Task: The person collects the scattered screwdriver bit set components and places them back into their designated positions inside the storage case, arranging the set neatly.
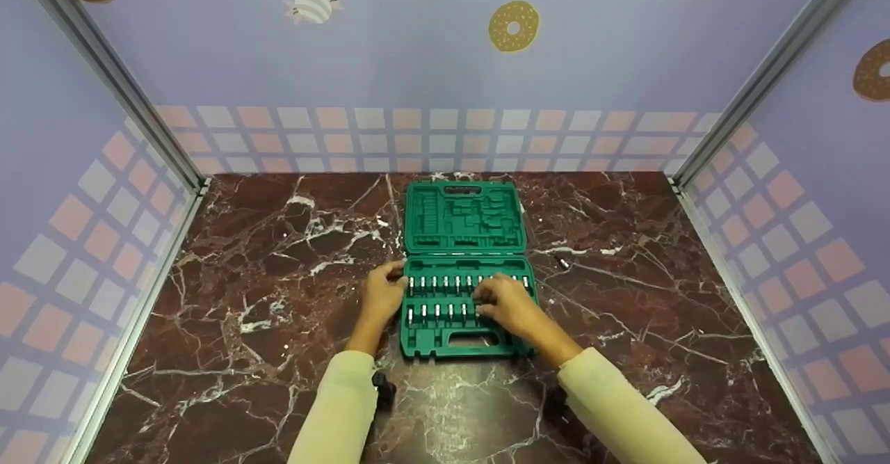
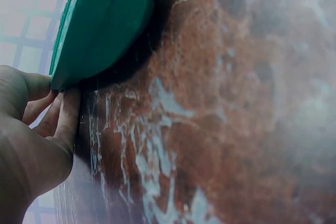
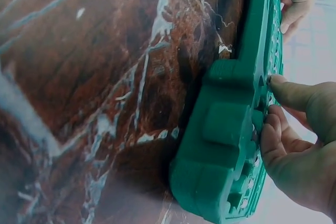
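Observation:
An open green socket case [image 1: 464, 342] lies on the marble-patterned surface, its lid [image 1: 464, 217] folded back. Silver sockets [image 1: 434, 283] stand in two rows in its base. At the left edge my left hand [image 1: 382, 293] holds the case, thumb and fingertips meeting at its rim in the left wrist view. My right hand [image 1: 513, 304] reaches over the right half of the base with curled fingers at the lower row. Between its thumb and fingers it pinches a small socket, mostly hidden; the right wrist view shows the thumb [image 3: 294, 94] against the case.
A loose small socket [image 1: 562, 263] lies on the marble surface [image 1: 626, 241] to the right of the case. Patterned purple walls [image 1: 417, 46] enclose the surface at the back and both sides. A dark object [image 1: 384, 387] shows beside the left sleeve.

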A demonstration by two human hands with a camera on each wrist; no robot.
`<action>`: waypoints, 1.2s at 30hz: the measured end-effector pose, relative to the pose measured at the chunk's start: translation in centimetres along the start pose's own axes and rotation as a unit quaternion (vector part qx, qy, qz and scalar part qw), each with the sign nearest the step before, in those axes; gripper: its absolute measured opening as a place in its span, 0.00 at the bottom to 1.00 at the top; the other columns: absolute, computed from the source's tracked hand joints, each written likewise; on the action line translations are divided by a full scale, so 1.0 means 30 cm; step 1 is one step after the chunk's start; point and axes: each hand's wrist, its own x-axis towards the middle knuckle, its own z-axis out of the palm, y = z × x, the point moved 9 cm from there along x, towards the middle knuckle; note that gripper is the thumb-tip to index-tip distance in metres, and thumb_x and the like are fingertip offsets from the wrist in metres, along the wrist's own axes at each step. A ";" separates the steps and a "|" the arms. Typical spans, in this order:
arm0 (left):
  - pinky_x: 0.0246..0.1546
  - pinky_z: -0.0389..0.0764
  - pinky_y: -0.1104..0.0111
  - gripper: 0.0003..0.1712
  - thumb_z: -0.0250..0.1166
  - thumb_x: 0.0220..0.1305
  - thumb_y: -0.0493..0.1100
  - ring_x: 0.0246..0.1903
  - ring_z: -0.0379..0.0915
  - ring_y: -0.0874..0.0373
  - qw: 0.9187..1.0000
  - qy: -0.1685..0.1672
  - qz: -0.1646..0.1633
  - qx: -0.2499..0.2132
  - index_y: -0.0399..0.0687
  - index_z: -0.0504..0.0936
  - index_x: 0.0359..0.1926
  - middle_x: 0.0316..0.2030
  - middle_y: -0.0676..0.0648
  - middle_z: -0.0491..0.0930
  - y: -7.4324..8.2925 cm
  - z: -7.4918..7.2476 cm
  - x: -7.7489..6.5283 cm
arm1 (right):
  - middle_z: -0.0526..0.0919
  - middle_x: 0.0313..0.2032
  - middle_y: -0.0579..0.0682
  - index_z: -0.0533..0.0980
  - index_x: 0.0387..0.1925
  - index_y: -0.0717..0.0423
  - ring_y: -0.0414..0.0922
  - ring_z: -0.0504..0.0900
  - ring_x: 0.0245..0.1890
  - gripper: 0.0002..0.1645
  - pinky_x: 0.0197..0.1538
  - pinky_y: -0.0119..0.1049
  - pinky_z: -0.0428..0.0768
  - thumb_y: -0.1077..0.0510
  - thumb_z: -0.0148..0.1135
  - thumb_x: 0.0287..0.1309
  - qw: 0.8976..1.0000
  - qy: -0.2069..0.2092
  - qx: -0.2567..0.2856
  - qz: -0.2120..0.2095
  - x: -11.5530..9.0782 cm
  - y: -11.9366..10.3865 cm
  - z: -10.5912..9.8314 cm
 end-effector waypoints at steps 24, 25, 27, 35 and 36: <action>0.53 0.82 0.52 0.19 0.67 0.68 0.34 0.50 0.85 0.44 1.000 0.011 0.006 0.023 0.44 0.86 0.58 0.50 0.40 0.87 -0.005 -0.004 0.008 | 0.80 0.34 0.54 0.83 0.35 0.59 0.47 0.78 0.36 0.07 0.42 0.44 0.80 0.64 0.75 0.56 0.999 0.009 0.016 0.027 0.021 0.022 0.014; 0.53 0.82 0.51 0.19 0.67 0.68 0.34 0.51 0.84 0.44 1.000 0.011 0.006 0.023 0.45 0.86 0.58 0.50 0.41 0.87 -0.005 -0.005 0.007 | 0.80 0.34 0.54 0.83 0.35 0.59 0.47 0.78 0.36 0.07 0.42 0.44 0.80 0.64 0.75 0.56 0.999 0.011 0.017 0.025 0.020 0.021 0.013; 0.53 0.82 0.51 0.19 0.67 0.68 0.35 0.51 0.84 0.44 1.000 0.013 0.008 0.024 0.45 0.86 0.58 0.49 0.41 0.87 -0.003 -0.007 0.003 | 0.80 0.34 0.54 0.83 0.35 0.59 0.47 0.79 0.36 0.07 0.42 0.44 0.80 0.64 0.75 0.56 1.000 0.014 0.017 0.021 0.019 0.020 0.013; 0.52 0.83 0.51 0.19 0.67 0.66 0.33 0.49 0.85 0.43 1.000 0.021 0.016 0.016 0.43 0.87 0.57 0.48 0.39 0.88 -0.002 -0.003 0.004 | 0.79 0.35 0.53 0.84 0.36 0.57 0.46 0.79 0.36 0.07 0.42 0.44 0.82 0.64 0.75 0.57 0.999 0.025 0.019 0.024 0.005 0.028 0.011; 0.52 0.83 0.51 0.19 0.67 0.66 0.33 0.49 0.85 0.43 1.000 0.020 0.015 0.013 0.43 0.87 0.57 0.48 0.39 0.88 -0.002 -0.003 0.005 | 0.79 0.35 0.53 0.84 0.36 0.57 0.46 0.80 0.36 0.07 0.42 0.44 0.82 0.64 0.75 0.57 0.999 0.028 0.019 0.022 0.004 0.029 0.010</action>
